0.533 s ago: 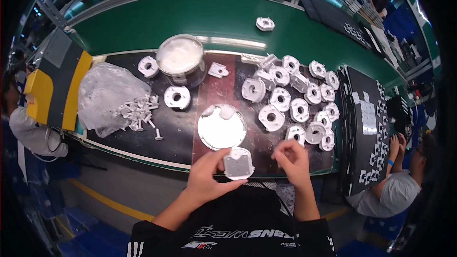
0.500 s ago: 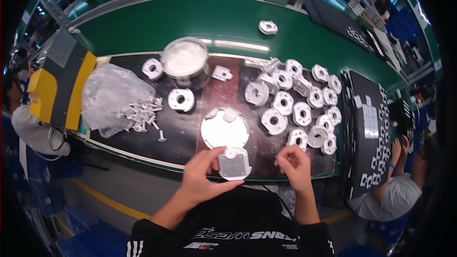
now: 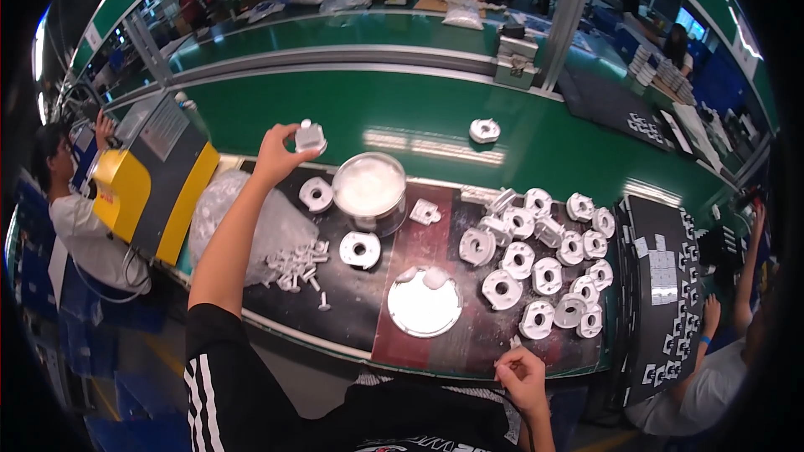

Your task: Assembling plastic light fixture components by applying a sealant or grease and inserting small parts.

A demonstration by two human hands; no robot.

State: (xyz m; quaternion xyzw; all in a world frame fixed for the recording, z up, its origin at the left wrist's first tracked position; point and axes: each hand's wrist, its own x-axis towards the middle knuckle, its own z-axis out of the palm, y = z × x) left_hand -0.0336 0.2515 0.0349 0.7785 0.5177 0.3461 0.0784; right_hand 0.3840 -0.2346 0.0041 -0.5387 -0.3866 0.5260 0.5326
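Note:
My left hand [image 3: 280, 153] reaches out to the far left over the green bench. It is closed on a white plastic housing [image 3: 310, 139] with a squarish grey face, gripping it by the edges. Close to the near edge of the mat, my right hand [image 3: 523, 375] has its fingers pinched together; what they hold, if anything, is too small to name. Between the hands lies a round white disc [image 3: 425, 308] with small pale lumps on its far rim. Many white ring-shaped housings [image 3: 502, 290] are clustered on the mat's right side.
Left of centre stand a round tub of white material [image 3: 369, 186], a clear plastic bag [image 3: 243, 218] and a pile of white pins [image 3: 293, 264]. A yellow and grey machine [image 3: 159, 184] is at left. Black stacked trays [image 3: 657, 285] stand at right. People sit at both sides.
My left hand has carried the housing from beside the disc to the far left, above the green bench. My right hand stays near the mat's front edge. The view has tilted up.

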